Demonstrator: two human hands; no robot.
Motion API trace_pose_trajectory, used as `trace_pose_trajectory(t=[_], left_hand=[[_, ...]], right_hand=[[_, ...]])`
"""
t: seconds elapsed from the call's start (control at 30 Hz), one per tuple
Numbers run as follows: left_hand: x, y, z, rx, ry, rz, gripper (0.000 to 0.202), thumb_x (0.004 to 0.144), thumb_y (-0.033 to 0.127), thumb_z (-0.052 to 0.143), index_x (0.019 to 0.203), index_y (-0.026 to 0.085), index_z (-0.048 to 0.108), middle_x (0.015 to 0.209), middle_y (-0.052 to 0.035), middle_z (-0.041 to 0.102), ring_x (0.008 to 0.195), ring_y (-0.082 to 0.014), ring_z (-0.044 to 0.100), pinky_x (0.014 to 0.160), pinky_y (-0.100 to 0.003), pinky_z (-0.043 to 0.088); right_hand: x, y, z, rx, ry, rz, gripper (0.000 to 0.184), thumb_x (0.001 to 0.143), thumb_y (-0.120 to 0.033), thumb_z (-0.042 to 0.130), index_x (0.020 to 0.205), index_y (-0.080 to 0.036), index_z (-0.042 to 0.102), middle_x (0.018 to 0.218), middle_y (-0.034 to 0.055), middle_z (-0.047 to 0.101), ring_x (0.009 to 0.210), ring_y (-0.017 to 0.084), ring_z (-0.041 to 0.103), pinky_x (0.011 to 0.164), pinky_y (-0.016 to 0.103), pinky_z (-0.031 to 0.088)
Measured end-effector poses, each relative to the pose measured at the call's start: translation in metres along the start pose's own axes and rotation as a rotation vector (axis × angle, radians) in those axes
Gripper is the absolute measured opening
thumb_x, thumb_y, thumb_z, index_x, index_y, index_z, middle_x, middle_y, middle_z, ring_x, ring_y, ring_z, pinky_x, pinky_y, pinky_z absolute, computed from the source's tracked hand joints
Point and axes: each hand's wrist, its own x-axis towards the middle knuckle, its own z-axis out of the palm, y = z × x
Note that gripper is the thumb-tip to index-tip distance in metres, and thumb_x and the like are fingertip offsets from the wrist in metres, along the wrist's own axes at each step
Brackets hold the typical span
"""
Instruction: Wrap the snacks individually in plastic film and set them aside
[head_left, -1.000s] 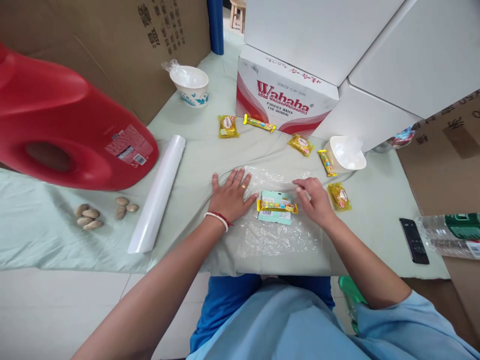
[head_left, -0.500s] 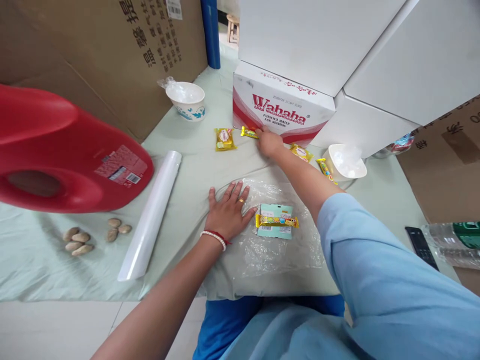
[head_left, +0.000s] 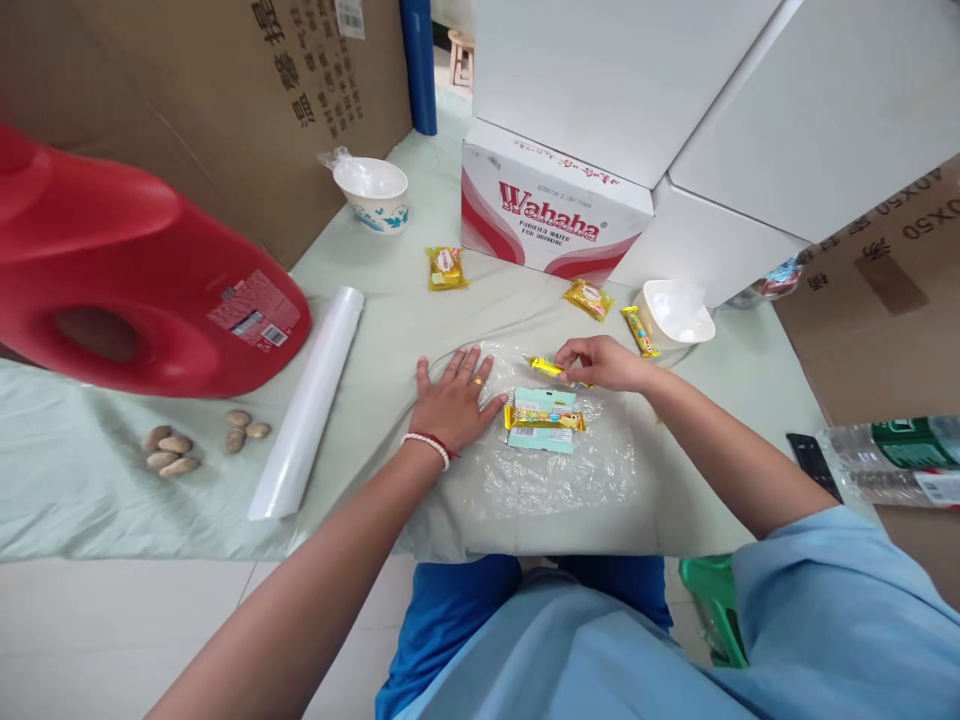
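Observation:
My left hand (head_left: 454, 400) lies flat with spread fingers on the left edge of a clear plastic sheet (head_left: 555, 470) spread over the pale green cloth. My right hand (head_left: 600, 362) pinches a long yellow candy bar (head_left: 546, 367) just above the sheet's far edge. On the sheet lies a teal packet (head_left: 546, 432) with another long yellow candy bar (head_left: 544, 418) across it.
A square yellow snack (head_left: 446, 267), a second one (head_left: 589, 297) and a long bar (head_left: 640, 331) lie farther back. Around are a Wahaha carton (head_left: 551, 215), two white bowls (head_left: 373, 190) (head_left: 675, 313), a white roll (head_left: 309, 398), a red jug (head_left: 127, 270), nuts (head_left: 174, 450), a remote (head_left: 810, 460) and a bottle (head_left: 892, 455).
My right hand reached to the Wahaha carton, took the long yellow bar lying there, and came back with it to the sheet. My left hand stayed flat on the sheet.

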Motion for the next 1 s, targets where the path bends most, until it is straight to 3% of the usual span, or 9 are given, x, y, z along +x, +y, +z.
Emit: trace_pose_trajectory(t=[0.17, 0.3, 0.5, 0.67, 0.83, 1.0], left_hand=[[0.001, -0.001, 0.003, 0.031, 0.013, -0.002, 0.070, 0.107, 0.063, 0.027, 0.168, 0.029, 0.032, 0.177, -0.0095, 0.025, 0.164, -0.0331, 0.022, 0.129, -0.074, 0.003], [0.001, 0.000, 0.001, 0.037, 0.016, 0.002, 0.069, 0.107, 0.060, 0.025, 0.167, 0.027, 0.034, 0.177, -0.0095, 0.026, 0.164, -0.0327, 0.024, 0.129, -0.075, 0.006], [0.002, 0.001, -0.007, 0.007, -0.033, -0.016, 0.065, 0.109, 0.050, 0.017, 0.167, 0.026, 0.033, 0.177, -0.0075, 0.024, 0.165, -0.0277, 0.023, 0.129, -0.076, 0.007], [0.002, -0.008, -0.021, -0.110, -0.069, -0.048, 0.065, 0.109, 0.047, 0.015, 0.170, 0.027, 0.026, 0.179, -0.0064, 0.020, 0.165, -0.0267, 0.022, 0.130, -0.073, 0.013], [-0.015, -0.015, -0.034, -0.063, 0.079, -0.052, 0.066, 0.106, 0.047, 0.033, 0.168, 0.025, 0.032, 0.178, -0.0096, 0.022, 0.166, -0.0309, 0.018, 0.131, -0.071, 0.011], [-0.050, -0.003, -0.027, -0.080, 0.267, 0.090, 0.056, 0.106, 0.039, 0.037, 0.157, 0.020, 0.050, 0.168, -0.0133, 0.045, 0.161, -0.0288, 0.033, 0.134, -0.059, 0.014]], right_hand=[[-0.015, -0.009, 0.023, -0.074, -0.107, -0.055, 0.028, 0.087, -0.036, 0.073, 0.108, -0.020, 0.077, 0.095, 0.0013, 0.078, 0.073, 0.014, 0.061, 0.071, 0.026, 0.043], [-0.012, -0.014, 0.036, -0.271, -0.104, -0.139, 0.023, 0.097, -0.037, 0.067, 0.110, -0.022, 0.079, 0.105, 0.0050, 0.080, 0.091, 0.019, 0.070, 0.080, 0.028, 0.046], [-0.020, -0.016, 0.044, -0.389, -0.081, -0.193, 0.048, 0.094, -0.054, 0.074, 0.132, -0.025, 0.073, 0.126, 0.0087, 0.076, 0.110, 0.025, 0.072, 0.087, 0.032, 0.050], [-0.023, -0.016, 0.050, -0.408, -0.051, -0.172, 0.054, 0.088, -0.049, 0.081, 0.136, -0.028, 0.070, 0.133, 0.0082, 0.073, 0.115, 0.027, 0.070, 0.089, 0.033, 0.051], [-0.025, -0.020, 0.048, -0.392, -0.028, -0.188, 0.055, 0.088, -0.047, 0.082, 0.138, -0.029, 0.069, 0.139, 0.0072, 0.069, 0.117, 0.026, 0.070, 0.090, 0.032, 0.051], [-0.027, -0.017, 0.049, -0.431, 0.033, -0.264, 0.062, 0.089, -0.051, 0.082, 0.142, -0.024, 0.067, 0.145, 0.0124, 0.065, 0.125, 0.032, 0.063, 0.103, 0.042, 0.049]])
